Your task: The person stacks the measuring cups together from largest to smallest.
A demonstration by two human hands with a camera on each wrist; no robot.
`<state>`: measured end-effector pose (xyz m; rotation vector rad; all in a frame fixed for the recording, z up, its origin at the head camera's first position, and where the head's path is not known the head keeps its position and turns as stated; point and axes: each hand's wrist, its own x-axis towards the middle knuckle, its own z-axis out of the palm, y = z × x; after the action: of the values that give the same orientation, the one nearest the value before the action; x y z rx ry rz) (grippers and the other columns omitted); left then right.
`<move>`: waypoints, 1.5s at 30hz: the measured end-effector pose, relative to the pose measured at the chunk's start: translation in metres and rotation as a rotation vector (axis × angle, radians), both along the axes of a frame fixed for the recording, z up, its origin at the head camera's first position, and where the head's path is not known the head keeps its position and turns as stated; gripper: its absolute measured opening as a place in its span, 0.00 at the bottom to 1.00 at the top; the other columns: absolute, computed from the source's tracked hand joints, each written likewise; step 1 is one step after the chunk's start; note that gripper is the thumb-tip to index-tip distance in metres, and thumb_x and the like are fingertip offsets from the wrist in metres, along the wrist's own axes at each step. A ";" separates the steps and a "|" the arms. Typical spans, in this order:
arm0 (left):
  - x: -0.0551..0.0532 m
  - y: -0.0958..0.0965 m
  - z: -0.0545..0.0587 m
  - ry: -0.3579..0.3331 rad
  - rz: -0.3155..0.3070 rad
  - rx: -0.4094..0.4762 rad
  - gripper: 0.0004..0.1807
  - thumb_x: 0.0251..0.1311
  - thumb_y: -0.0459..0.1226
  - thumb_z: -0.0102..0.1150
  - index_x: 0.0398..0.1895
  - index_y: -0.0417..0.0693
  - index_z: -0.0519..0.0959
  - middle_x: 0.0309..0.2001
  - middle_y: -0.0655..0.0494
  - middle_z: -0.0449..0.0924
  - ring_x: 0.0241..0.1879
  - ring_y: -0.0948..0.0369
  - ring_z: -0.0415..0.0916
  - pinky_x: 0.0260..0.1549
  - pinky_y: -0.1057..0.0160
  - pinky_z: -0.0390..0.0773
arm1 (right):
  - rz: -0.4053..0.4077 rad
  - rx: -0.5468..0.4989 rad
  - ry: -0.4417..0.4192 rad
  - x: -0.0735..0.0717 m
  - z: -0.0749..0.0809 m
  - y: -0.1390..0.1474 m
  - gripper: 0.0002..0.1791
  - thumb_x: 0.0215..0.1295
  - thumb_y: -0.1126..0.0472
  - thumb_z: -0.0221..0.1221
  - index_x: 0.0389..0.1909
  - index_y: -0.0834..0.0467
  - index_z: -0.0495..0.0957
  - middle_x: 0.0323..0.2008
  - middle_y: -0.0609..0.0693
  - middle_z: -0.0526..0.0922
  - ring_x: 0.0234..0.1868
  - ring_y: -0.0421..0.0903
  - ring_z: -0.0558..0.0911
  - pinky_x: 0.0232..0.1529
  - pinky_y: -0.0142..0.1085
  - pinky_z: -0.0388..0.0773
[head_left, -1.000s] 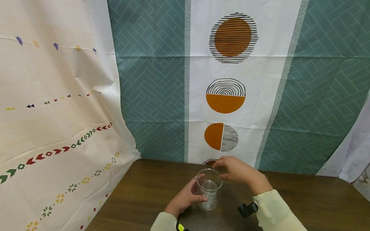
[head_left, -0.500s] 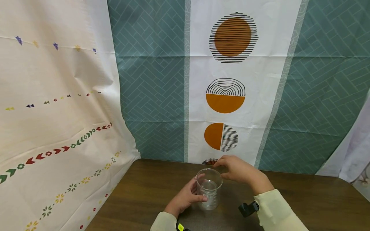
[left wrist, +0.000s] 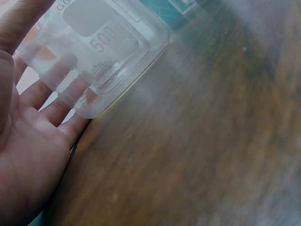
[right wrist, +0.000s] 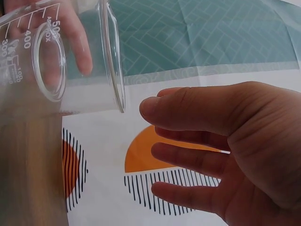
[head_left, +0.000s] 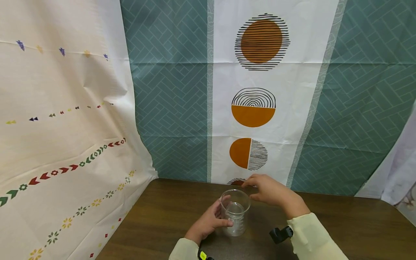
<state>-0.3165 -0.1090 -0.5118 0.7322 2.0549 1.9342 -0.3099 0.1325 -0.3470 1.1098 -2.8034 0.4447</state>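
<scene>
A clear glass beaker [head_left: 245, 213], with white 500 markings in the wrist views, stands upright on the brown table. Inside it sits a smaller clear glass vessel [head_left: 235, 208], whose round rim [right wrist: 61, 75] shows through the wall in the right wrist view. My left hand [head_left: 208, 222] holds the beaker from its left, thumb across the front and fingers [left wrist: 56, 110] behind the glass. Beyond the rim on the right hovers my right hand [head_left: 271, 191], fingers loosely bent and apart. Nothing lies between its thumb [right wrist: 174, 109] and fingers, and a gap separates it from the rim.
The brown wooden table [head_left: 351, 224] spreads to both sides of the hands. A green and white patterned cloth [head_left: 172, 108] hangs right behind its far edge, and a cream cloth [head_left: 65, 144] hangs along the left. A clear glass edge [left wrist: 183, 4] shows at the left wrist view's top.
My right hand has drifted slightly right and up, away from the beaker's rim. The left hand, the beaker and the vessel inside it have stayed in place.
</scene>
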 end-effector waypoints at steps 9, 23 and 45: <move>-0.001 0.000 -0.001 -0.016 0.015 -0.010 0.43 0.51 0.42 0.73 0.70 0.69 0.61 0.70 0.52 0.65 0.72 0.51 0.59 0.68 0.45 0.60 | -0.022 0.008 0.010 -0.001 -0.001 0.004 0.17 0.55 0.65 0.67 0.48 0.55 0.82 0.46 0.52 0.83 0.49 0.53 0.81 0.52 0.49 0.78; 0.001 0.000 0.000 -0.018 0.010 -0.001 0.44 0.51 0.42 0.73 0.70 0.69 0.60 0.70 0.52 0.66 0.71 0.51 0.60 0.68 0.46 0.60 | -0.042 0.000 0.007 -0.003 -0.004 0.009 0.17 0.54 0.65 0.67 0.47 0.56 0.82 0.47 0.51 0.83 0.49 0.52 0.81 0.53 0.49 0.77; 0.001 0.001 0.002 -0.031 0.012 -0.009 0.44 0.51 0.42 0.73 0.70 0.68 0.60 0.71 0.52 0.64 0.72 0.51 0.59 0.69 0.46 0.60 | -0.090 -0.016 -0.037 -0.005 -0.006 0.021 0.16 0.56 0.64 0.67 0.47 0.55 0.82 0.47 0.49 0.82 0.48 0.50 0.80 0.52 0.48 0.78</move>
<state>-0.3156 -0.1076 -0.5099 0.6852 2.0527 1.9296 -0.3144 0.1539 -0.3532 0.9778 -2.8623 0.4823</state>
